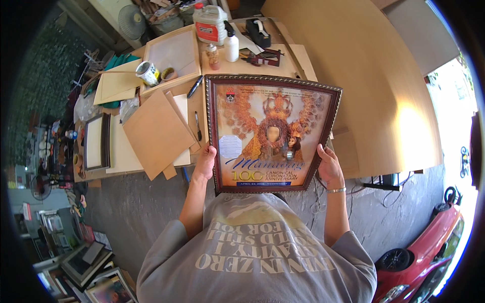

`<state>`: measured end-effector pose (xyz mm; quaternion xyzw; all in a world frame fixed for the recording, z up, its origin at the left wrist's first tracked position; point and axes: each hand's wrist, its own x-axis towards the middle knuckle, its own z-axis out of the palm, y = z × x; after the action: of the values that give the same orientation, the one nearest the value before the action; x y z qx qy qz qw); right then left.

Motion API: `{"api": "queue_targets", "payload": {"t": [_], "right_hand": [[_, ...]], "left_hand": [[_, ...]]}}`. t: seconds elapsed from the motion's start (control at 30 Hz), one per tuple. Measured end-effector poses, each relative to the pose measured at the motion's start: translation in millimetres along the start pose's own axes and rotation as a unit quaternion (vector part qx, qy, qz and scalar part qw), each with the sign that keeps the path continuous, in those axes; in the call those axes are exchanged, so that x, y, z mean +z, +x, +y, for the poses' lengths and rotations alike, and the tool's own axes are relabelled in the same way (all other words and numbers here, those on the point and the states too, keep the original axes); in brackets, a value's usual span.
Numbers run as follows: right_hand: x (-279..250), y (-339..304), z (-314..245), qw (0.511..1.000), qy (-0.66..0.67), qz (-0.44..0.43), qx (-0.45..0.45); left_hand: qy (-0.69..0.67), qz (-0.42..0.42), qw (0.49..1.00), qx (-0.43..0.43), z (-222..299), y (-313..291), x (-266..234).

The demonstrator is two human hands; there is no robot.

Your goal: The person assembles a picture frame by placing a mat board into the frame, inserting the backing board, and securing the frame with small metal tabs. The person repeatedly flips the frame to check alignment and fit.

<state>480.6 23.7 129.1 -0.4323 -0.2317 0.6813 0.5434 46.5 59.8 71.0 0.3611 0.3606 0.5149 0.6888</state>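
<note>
A framed poster (273,121) with a crowned, ornate religious image and printed text is held up in front of me. Its frame is dark reddish brown with a beaded edge. My left hand (205,160) grips the lower left side, thumb on the front. On the opposite side my right hand (330,164), with a bracelet at the wrist, holds the frame the same way. The other fingers of both hands are mostly hidden behind it. The poster's far edge overlaps the worktable (183,160).
Brown boards (156,132), a dark empty frame (97,141) and markers (195,87) lie on the left of the table. Farther back stand a paint can (148,73), a white spray bottle (231,46), a jug (209,25) and a tape dispenser (258,33). A large wooden panel (369,86) leans at right.
</note>
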Motion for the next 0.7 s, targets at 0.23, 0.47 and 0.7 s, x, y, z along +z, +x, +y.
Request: {"api": "queue_targets", "payload": {"t": [0.23,0.47,0.7], "right_hand": [[64,6,2,0.997,-0.014,0.074,-0.026],[147,39,-19,0.967,0.126,0.056,-0.216],[228,107,-34,0.867,-0.095,-0.167,-0.460]], "left_hand": [[0.085,0.059,0.995,0.000,49,-23,-10],[-0.059,0.074,0.957,0.276,120,-3,-1],[-0.064,0.107,0.985,0.118,192,31,-38]]}}
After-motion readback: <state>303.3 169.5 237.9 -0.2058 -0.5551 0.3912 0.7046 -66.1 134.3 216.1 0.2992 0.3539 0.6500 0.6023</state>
